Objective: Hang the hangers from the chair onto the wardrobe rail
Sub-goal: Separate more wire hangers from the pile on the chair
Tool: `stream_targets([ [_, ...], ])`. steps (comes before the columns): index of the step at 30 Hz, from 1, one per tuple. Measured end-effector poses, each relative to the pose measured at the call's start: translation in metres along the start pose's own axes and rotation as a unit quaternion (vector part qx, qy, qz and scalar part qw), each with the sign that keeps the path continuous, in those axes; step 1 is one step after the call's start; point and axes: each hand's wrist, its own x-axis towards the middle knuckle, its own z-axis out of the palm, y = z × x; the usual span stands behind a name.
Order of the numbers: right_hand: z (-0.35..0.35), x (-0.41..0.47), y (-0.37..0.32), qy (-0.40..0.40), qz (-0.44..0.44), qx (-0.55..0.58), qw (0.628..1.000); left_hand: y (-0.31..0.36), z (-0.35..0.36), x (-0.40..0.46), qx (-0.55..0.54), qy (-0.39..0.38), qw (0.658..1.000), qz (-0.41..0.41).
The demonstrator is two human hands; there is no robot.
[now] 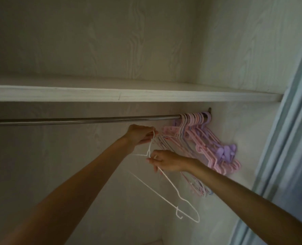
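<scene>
A metal wardrobe rail [86, 119] runs under a white shelf. Several pink and purple hangers [201, 137] hang bunched at its right end. A thin white wire hanger [171, 183] is tilted below the rail, its hook up near my left hand. My left hand [139, 136] is shut on the white hanger's hook and neck, just below the rail. Lower and to the right, my right hand [167, 162] grips the hanger's shoulder wire. A bundle of thin hangers [196, 184] hangs behind my right wrist; what holds it is hidden.
The white shelf [129, 94] sits just above the rail. The wardrobe side wall [235, 121] is close behind the hung hangers. A pale blue door frame [291, 138] stands at the right. The left stretch of rail is bare.
</scene>
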Motion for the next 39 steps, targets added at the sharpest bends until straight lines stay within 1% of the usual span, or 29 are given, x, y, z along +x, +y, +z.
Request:
stream_targets([
  [3,-0.005,0.001,0.003,0.116,-0.001,-0.01,0.993,0.014,0.014,0.005,-0.036,-0.013,0.999,0.033],
  [4,-0.012,-0.001,0.006,0.153,-0.002,0.012,0.988,0.02,0.019,0.009,-0.037,-0.012,0.998,0.043],
  [6,-0.019,-0.002,0.006,0.174,-0.011,0.112,0.978,0.027,0.02,0.015,-0.045,0.007,0.997,0.055],
  [7,-0.024,-0.002,0.005,0.177,-0.013,0.138,0.974,0.032,0.02,0.018,-0.049,0.007,0.997,0.058],
  [8,-0.028,-0.002,0.004,0.182,-0.01,0.129,0.975,0.036,0.019,0.021,-0.045,0.002,0.997,0.061],
  [9,-0.031,0.0,0.005,0.197,-0.005,0.089,0.976,0.04,0.019,0.022,-0.036,-0.006,0.997,0.064],
  [11,-0.036,0.007,0.009,0.255,0.009,-0.006,0.967,0.046,0.014,0.027,0.018,-0.015,0.997,0.074],
  [12,-0.038,0.01,0.012,0.282,0.022,-0.027,0.959,0.046,0.011,0.03,0.07,-0.006,0.993,0.092],
  [13,-0.039,0.012,0.017,0.301,0.035,-0.027,0.953,0.043,0.007,0.036,0.143,0.018,0.982,0.12],
  [14,-0.04,0.014,0.021,0.315,0.048,-0.024,0.948,0.039,0.001,0.039,0.235,0.063,0.959,0.148],
  [15,-0.04,0.017,0.026,0.325,0.061,-0.023,0.943,0.033,-0.005,0.041,0.328,0.13,0.919,0.176],
  [16,-0.04,0.02,0.03,0.328,0.073,-0.027,0.941,0.027,-0.01,0.04,0.407,0.179,0.873,0.2],
  [17,-0.04,0.023,0.035,0.324,0.086,-0.033,0.942,0.018,-0.017,0.041,0.471,0.191,0.832,0.224],
  [19,-0.039,0.03,0.038,0.306,0.11,-0.055,0.944,0.004,-0.028,0.044,0.577,0.138,0.764,0.253],
  [20,-0.038,0.034,0.039,0.297,0.122,-0.059,0.945,-0.002,-0.033,0.045,0.618,0.127,0.732,0.258],
  [21,-0.036,0.037,0.041,0.289,0.136,-0.061,0.946,-0.007,-0.037,0.047,0.646,0.129,0.704,0.266],
  [22,-0.034,0.04,0.042,0.284,0.145,-0.067,0.945,-0.012,-0.04,0.049,0.657,0.141,0.687,0.276],
  [24,-0.028,0.044,0.046,0.28,0.153,-0.08,0.944,-0.019,-0.044,0.053,0.655,0.152,0.68,0.293],
  [27,-0.02,0.046,0.05,0.28,0.168,-0.109,0.939,-0.022,-0.045,0.054,0.641,0.148,0.69,0.304],
  [29,-0.02,0.043,0.05,0.294,0.163,-0.122,0.934,-0.022,-0.045,0.053,0.636,0.147,0.695,0.303],
  [30,-0.022,0.041,0.048,0.318,0.149,-0.128,0.928,-0.023,-0.046,0.051,0.636,0.144,0.697,0.298],
  [31,-0.026,0.039,0.046,0.362,0.128,-0.131,0.914,-0.023,-0.046,0.051,0.64,0.14,0.695,0.295],
  [33,-0.035,0.04,0.039,0.458,0.048,-0.139,0.877,-0.023,-0.046,0.05,0.644,0.137,0.694,0.292],
  [34,-0.041,0.046,0.035,0.478,0.005,-0.159,0.864,-0.023,-0.045,0.049,0.64,0.139,0.697,0.293],
  [35,-0.046,0.054,0.033,0.467,-0.025,-0.188,0.864,-0.023,-0.044,0.049,0.636,0.141,0.7,0.293],
  [36,-0.05,0.063,0.031,0.431,-0.038,-0.217,0.875,-0.024,-0.044,0.049,0.635,0.144,0.7,0.294],
  [38,-0.053,0.079,0.033,0.351,-0.014,-0.251,0.902,-0.025,-0.043,0.049,0.639,0.146,0.697,0.291],
  [39,-0.055,0.082,0.038,0.334,0.0,-0.252,0.908,-0.026,-0.043,0.049,0.643,0.143,0.696,0.288],
])
